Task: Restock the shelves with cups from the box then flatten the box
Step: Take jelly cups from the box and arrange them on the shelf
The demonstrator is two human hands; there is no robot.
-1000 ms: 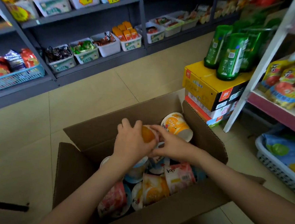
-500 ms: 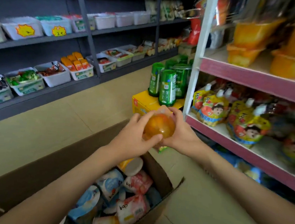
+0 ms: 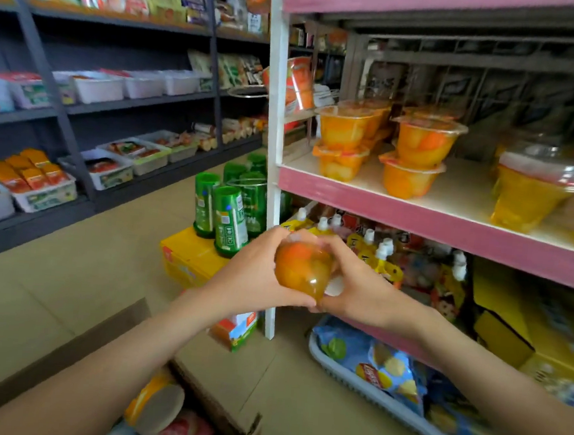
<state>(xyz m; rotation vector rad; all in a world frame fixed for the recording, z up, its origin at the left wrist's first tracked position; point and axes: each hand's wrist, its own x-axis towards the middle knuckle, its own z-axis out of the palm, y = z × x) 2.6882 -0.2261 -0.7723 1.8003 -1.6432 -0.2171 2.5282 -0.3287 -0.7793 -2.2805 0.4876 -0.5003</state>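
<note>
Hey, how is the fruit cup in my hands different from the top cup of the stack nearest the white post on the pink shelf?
The held cup hangs in the air, gripped between the left hand and right hand; the shelf cup sits on another cup. The held cup is tilted; the shelf cup stands upright, lid up. Both are clear plastic with orange and yellow fruit.

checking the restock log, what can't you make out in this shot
Clear orange fruit cup, head view: the left hand and right hand curl round it, hiding its lid and label.
Brown cardboard box, head view: cut off by the bottom edge and crossed by the left forearm; cup count unknowable.
Clear yellow cups on the pink shelf, head view: blurred, print unreadable.
</note>
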